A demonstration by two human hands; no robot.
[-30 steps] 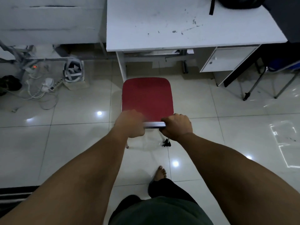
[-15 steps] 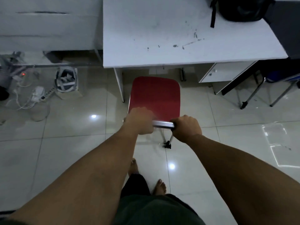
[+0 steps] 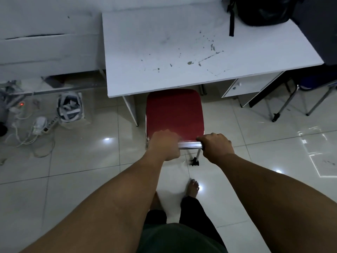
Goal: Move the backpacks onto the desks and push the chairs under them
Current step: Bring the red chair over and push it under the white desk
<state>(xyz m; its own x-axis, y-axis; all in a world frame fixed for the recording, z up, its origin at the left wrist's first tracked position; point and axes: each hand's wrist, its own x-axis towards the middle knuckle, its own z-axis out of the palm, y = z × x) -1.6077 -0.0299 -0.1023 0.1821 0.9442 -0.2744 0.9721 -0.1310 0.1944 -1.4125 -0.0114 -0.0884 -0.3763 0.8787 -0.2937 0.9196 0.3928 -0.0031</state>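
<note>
A chair with a red seat stands in front of the white desk, its front edge just under the desk's near edge. My left hand and my right hand both grip the chrome bar at the top of the chair's back. A black backpack lies at the desk's far right corner, one strap hanging onto the desktop.
The desk's drawer unit sits under its right side, its left leg beside the chair. Another chair's metal legs stand at the right. A bag, power strip and cables lie on the tiled floor at left.
The chair has slid forward with both hands on its back; its seat now reaches the desk's edge. I have stepped closer to the desk.
</note>
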